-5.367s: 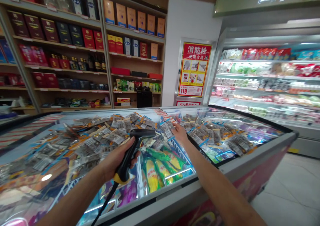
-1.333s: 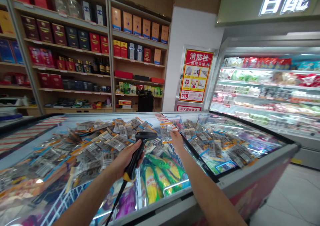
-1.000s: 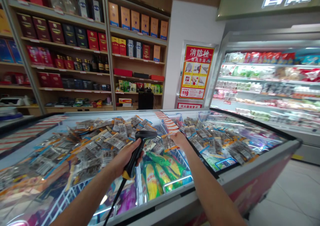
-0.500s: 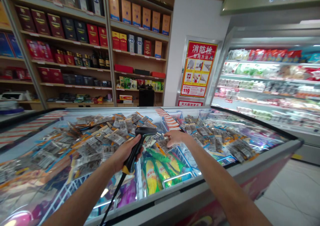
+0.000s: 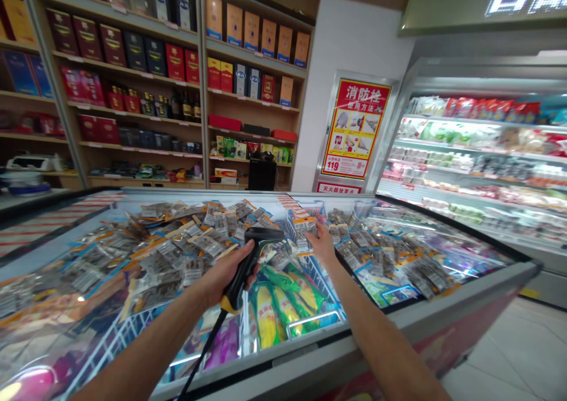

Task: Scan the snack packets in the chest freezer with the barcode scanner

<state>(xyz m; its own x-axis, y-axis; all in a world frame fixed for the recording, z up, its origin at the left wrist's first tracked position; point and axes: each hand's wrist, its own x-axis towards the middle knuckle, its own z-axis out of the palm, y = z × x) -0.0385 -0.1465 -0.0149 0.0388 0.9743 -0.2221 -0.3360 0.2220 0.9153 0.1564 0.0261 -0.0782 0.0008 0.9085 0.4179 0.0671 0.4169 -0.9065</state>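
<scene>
Black plastic barcode scanner (image 5: 248, 259) is sitting gripped in the left hand (image 5: 225, 274), while the right hand (image 5: 322, 243) is pinching a small clear orange-topped packet (image 5: 305, 235) over the glass freezer lid (image 5: 66, 253); glare might be spoiling the read.

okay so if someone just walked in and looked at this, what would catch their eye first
Probably the heap of small packets spread over the chest freezer's glass lid, filling the middle. At its centre the left hand grips a black barcode scanner, and the right hand holds up one packet. Behind, a red poster stands out on the white wall.
</scene>
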